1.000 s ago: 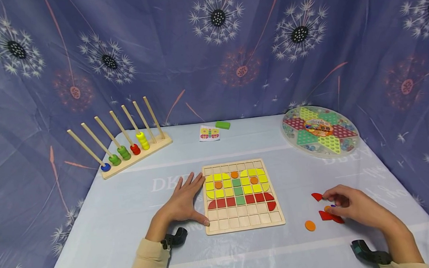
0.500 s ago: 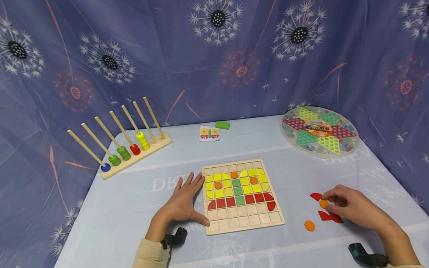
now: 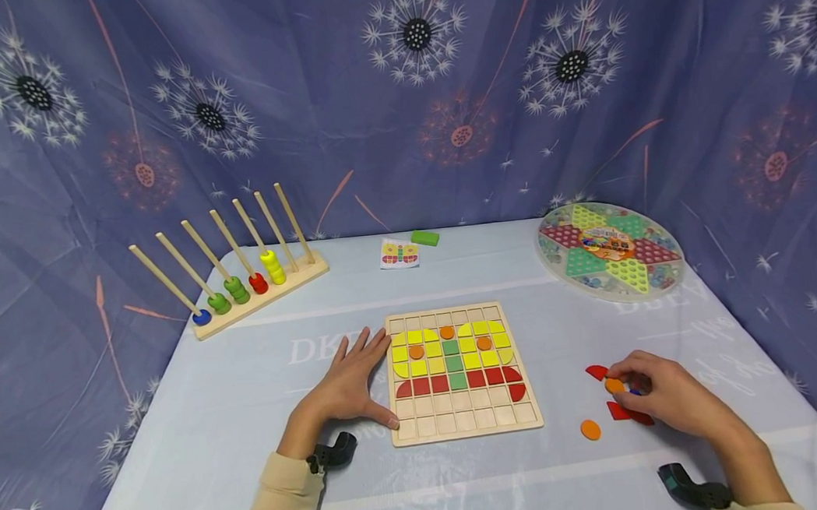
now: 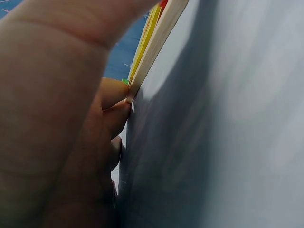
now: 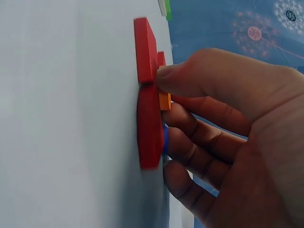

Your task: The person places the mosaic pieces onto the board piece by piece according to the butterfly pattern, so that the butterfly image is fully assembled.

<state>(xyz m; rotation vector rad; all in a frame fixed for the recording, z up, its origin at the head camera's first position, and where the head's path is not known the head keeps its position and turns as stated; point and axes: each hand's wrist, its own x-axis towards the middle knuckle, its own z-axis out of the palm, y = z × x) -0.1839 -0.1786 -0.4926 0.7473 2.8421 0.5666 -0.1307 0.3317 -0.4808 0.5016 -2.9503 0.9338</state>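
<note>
A wooden grid board point(image 3: 454, 424) lies mid-table, bearing yellow, red, green and orange tiles. My left hand point(image 3: 346, 380) spreads along the board's left edge, its fingertips near the upper part and the thumb by the lower corner; the left wrist view shows fingertips against the wooden rim point(image 4: 156, 50). My right hand point(image 3: 670, 395) is low over loose pieces at the right, its thumb and index finger pinching an orange disc point(image 3: 614, 385). Close around it are a red piece point(image 3: 596, 372), red pieces point(image 5: 149, 123) nearer the camera, and a blue piece point(image 5: 165, 140) partly hidden by fingers.
Another orange disc point(image 3: 591, 429) lies between board and right hand. A pegged bead rack point(image 3: 264, 299) stands at the back left. A picture card point(image 3: 399, 254) and green block point(image 3: 425, 238) sit at the back, with a round star-patterned game board point(image 3: 608, 252) at the back right.
My right hand has shifted slightly left, with the orange disc and the red piece beside it sliding the same way. The left hand and the grid board have stayed put.
</note>
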